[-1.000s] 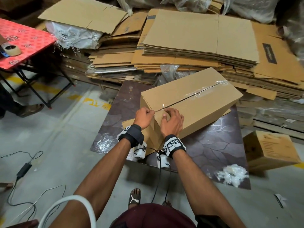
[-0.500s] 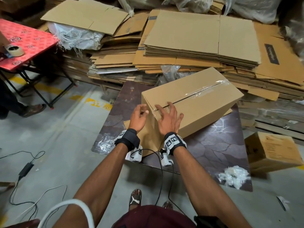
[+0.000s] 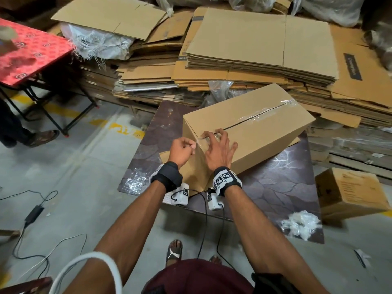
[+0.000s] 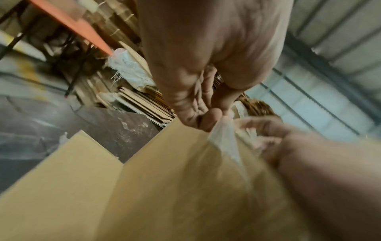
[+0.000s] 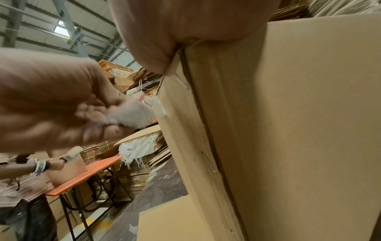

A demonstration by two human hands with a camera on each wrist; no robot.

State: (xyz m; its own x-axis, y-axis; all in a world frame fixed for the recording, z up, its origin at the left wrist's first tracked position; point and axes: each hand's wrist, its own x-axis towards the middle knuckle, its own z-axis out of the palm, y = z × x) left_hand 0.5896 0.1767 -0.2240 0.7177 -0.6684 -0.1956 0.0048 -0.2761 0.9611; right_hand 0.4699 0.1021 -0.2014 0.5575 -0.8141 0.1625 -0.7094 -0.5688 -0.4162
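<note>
— What is everything resting on?
— A dark, marbled tabletop (image 3: 275,187). The cardboard box (image 3: 254,128) stands on it, touched by the left hand (image 3: 182,150) and right hand (image 3: 216,151). A flat cardboard sheet (image 4: 62,176) sticks out from under it, below the left hand.
— Anything else?
— Crumpled clear film (image 3: 135,181) lies at the edge, left of the left hand. A white wad (image 3: 301,224) sits near the corner, right of the right hand and closer to the person.
</note>
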